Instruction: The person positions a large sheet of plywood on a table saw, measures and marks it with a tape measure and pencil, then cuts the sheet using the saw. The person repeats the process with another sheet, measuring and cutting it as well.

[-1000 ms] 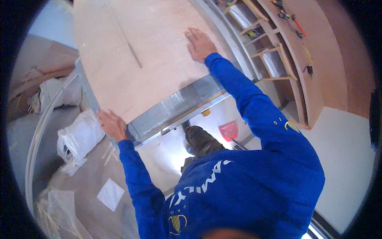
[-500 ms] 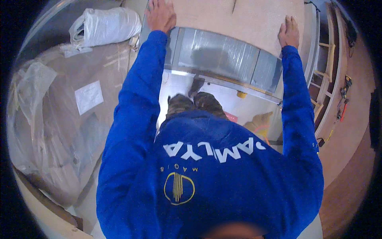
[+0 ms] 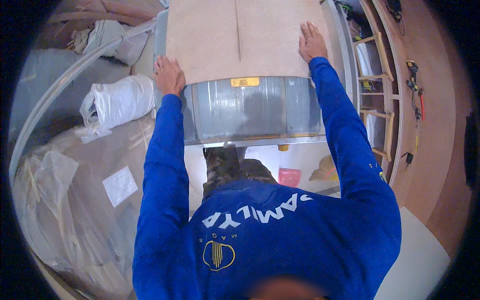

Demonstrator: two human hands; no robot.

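A pale tan board (image 3: 210, 37) with a dark narrow line down its middle lies across a grey metal bed (image 3: 240, 110), which shows along the near side with a small yellow plate (image 3: 244, 81). My left hand (image 3: 170, 75) rests at the board's near left corner, fingers extended and pointing away from me. My right hand (image 3: 312, 44) lies farther up on the board near its right edge, fingers also stretched out. Both arms reach forward in blue sleeves. Neither hand grips anything that I can see.
Wrapped white bundles (image 3: 120, 100) and plastic-covered panels (image 3: 70, 215) lie at left beside a curved strip (image 3: 60, 100). At right stand wooden framed compartments (image 3: 380, 90) and a curved plywood panel (image 3: 430, 150) with hand tools. A red dustpan (image 3: 289, 178) is beneath the bed.
The view has swung between frames. More of the grey bed shows than a second ago, with the board's near edge farther from the bed's front. Both hands still rest on the board.
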